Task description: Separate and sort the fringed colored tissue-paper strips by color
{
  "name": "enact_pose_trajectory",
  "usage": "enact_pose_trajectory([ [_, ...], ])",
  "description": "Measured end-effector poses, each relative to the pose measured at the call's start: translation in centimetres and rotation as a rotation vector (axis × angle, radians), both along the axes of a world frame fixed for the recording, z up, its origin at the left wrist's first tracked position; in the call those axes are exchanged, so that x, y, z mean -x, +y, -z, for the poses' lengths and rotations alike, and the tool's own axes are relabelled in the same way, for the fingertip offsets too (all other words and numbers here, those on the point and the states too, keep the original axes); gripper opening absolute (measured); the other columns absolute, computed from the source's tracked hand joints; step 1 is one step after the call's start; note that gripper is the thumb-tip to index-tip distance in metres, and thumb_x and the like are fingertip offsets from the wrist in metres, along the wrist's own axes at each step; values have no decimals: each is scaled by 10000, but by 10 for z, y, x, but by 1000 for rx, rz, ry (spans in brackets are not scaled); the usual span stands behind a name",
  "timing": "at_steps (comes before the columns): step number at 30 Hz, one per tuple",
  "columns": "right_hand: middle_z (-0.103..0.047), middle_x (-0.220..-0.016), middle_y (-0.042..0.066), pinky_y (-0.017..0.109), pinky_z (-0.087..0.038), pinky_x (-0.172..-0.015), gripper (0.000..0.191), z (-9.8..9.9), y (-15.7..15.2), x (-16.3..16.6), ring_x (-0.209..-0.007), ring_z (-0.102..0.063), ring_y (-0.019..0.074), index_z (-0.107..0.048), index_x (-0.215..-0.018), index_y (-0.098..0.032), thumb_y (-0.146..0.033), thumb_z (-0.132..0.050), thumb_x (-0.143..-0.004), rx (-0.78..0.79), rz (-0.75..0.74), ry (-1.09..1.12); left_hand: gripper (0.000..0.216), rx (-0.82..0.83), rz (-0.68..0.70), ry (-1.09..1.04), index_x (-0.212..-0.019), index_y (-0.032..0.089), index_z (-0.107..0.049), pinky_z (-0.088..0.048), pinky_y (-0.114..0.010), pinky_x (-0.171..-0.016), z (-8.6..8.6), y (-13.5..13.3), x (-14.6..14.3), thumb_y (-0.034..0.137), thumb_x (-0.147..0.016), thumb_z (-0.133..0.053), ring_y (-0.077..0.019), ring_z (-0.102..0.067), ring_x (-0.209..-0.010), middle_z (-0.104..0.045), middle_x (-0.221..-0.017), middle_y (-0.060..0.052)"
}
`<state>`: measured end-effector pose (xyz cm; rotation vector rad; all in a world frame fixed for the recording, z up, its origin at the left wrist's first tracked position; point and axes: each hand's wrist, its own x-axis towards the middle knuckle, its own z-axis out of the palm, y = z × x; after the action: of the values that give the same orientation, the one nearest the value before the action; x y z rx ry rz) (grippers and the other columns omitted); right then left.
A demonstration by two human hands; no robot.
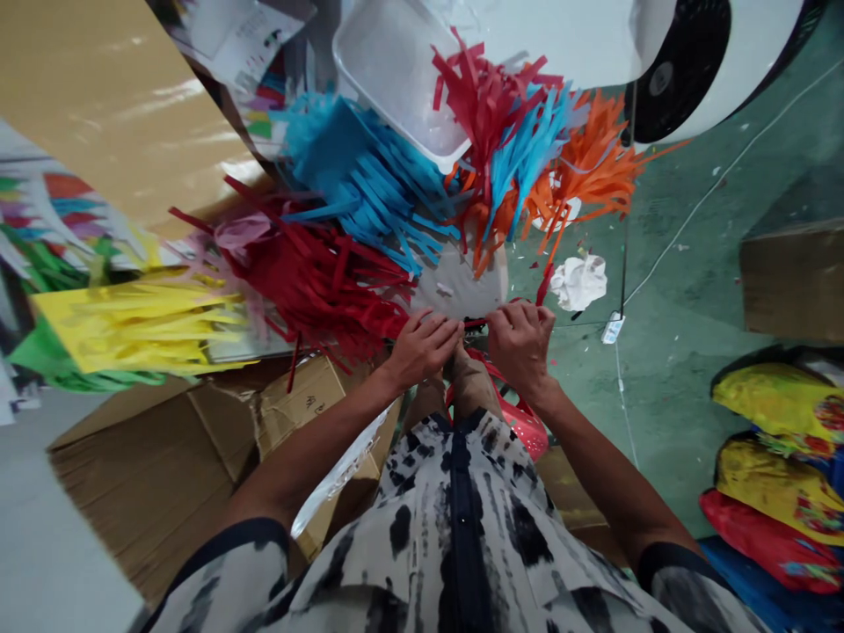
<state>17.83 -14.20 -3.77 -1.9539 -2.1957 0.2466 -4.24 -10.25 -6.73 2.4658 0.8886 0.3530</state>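
Note:
My right hand (520,338) is closed at the near edge of the grey-white work surface (454,286). A narrow red strip (544,285) is pinched in it, one end sticking up past the fingers. Next to it, my left hand (427,347) has its fingers bent together over the same edge. A short dark red length shows between both hands, apparently the same strip; the left fingertips hide how it is gripped. Just left of my left hand lies a heap of dark red fringed tissue (323,272). Beyond it is blue fringed tissue (362,167).
Crimson (484,97) and orange fringes (597,163) lie beside a clear plastic tub (396,75). Yellow fringe (145,316) is at left. Cardboard boxes (158,466) stand below. Crumpled white paper (578,281) and a power strip (613,328) lie rightward. Bagged goods (778,475) are stacked right.

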Motion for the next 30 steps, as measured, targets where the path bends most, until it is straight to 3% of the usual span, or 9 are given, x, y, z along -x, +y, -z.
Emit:
enact_pose_trajectory([
  [4, -780, -1160, 48, 462, -276, -1045, 258, 14, -20, 8, -1123, -610, 239, -728, -1196, -299, -189, -597, -1003, -65, -122, 36, 311, -11, 24, 14, -1301, 230, -684, -472, -466, -1046, 5, -4, 5, 242, -1078, -467, -238, -676, -1154, -759, -1256, -107],
  [9, -797, -1120, 24, 442, -282, -1046, 152, 22, -22, 11, -1115, -629, 215, -742, -1114, -271, -242, -628, -1018, -116, -194, 61, 329, -48, 37, 49, -1209, 191, -706, -469, -397, -768, 5, -8, 6, 243, -1101, -400, -226, -684, -961, -775, -1157, -107],
  [14, -807, -1028, -15, 419, -299, -1021, 120, 15, -20, 10, -1048, -645, 187, -736, -1020, -264, -185, -648, -1007, -199, -255, 81, 262, -10, -111, 6, -1083, 196, -743, -456, -369, -727, -18, -20, -1, 264, -1079, -490, -206, -681, -870, -786, -1049, -98],
  [18, -810, -1073, -22, 424, -306, -1016, 151, -6, -16, 5, -1071, -658, 193, -743, -1070, -299, -199, -648, -1009, -167, -243, 130, 248, 349, -434, -171, -1027, 202, -784, -492, -349, -807, -54, -28, -14, 346, -1041, -583, -209, -706, -900, -803, -1002, -82],
  [21, -809, -1081, -30, 439, -316, -1024, 188, -29, -10, -1, -1076, -666, 203, -746, -1114, -354, -233, -646, -1011, -180, -240, 174, 292, 856, -700, -450, -997, 207, -816, -514, -303, -745, -79, -25, -22, 470, -955, -695, -192, -709, -807, -809, -929, -52],
  [24, -807, -1057, -40, 462, -316, -1052, 216, -52, -1, -4, -1069, -673, 217, -743, -1135, -410, -262, -656, -1005, -186, -217, 211, 382, 1289, -806, -689, -885, 182, -824, -504, -262, -654, -99, -17, -25, 542, -764, -865, -163, -677, -687, -790, -824, -42],
  [28, -808, -1033, -39, 469, -316, -1072, 197, -81, 14, 1, -1046, -688, 219, -748, -1120, -399, -267, -666, -1000, -235, -185, 265, 444, 1543, -873, -856, -791, 158, -787, -520, -249, -643, -122, -6, -25, 509, -594, -975, -142, -660, -633, -757, -742, -43],
  [30, -809, -1016, -28, 468, -330, -1071, 151, -97, 23, 6, -1029, -694, 217, -758, -1073, -364, -270, -662, -1005, -241, -156, 309, 443, 1553, -871, -878, -774, 155, -783, -528, -252, -654, -132, -2, -25, 492, -571, -987, -142, -662, -637, -752, -737, -44],
])
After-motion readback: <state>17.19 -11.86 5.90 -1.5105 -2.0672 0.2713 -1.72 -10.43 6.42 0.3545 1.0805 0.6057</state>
